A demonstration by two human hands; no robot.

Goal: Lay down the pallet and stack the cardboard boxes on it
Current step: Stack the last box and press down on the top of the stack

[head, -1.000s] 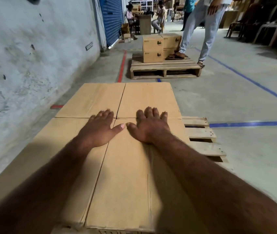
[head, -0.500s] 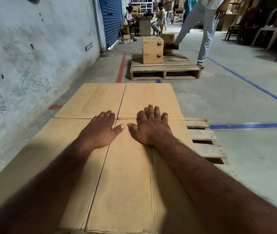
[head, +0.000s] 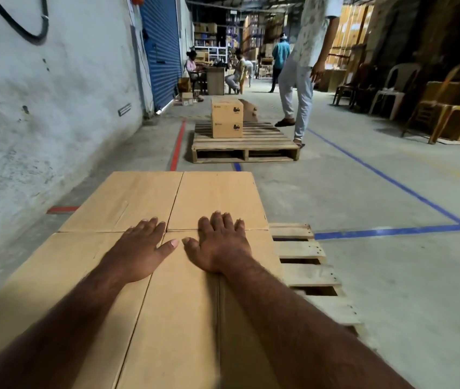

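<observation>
A warehouse floor [head: 363, 209] is stretching ahead, marked with blue tape [head: 391, 231] and red tape [head: 177, 147], while a whitewashed wall [head: 54, 94] is running along the left toward a blue shutter [head: 161, 49]. Plastic chairs [head: 391, 88] are lining the right side. A pallet [head: 307, 262] is lying flat in the foreground, its slats showing to the right of the boxes [head: 144, 203] that are covering the rest of it in one level layer, their tops meeting at seams. A second pallet [head: 244, 146] is sitting farther on, directly ahead, carrying two stacked cartons [head: 227, 117], with another carton tilted just behind them. A walker [head: 302, 68] in pale trousers is stepping beside that far pallet, and seated workers [head: 214, 71] are gathering round a desk in the distance. The left hand [head: 139, 251] and right hand [head: 220, 245] are resting palm-down, fingers spread and gripping nothing, side by side on the box tops, thumbs nearly touching, fingertips reaching the cross seam between the near and far rows.
</observation>
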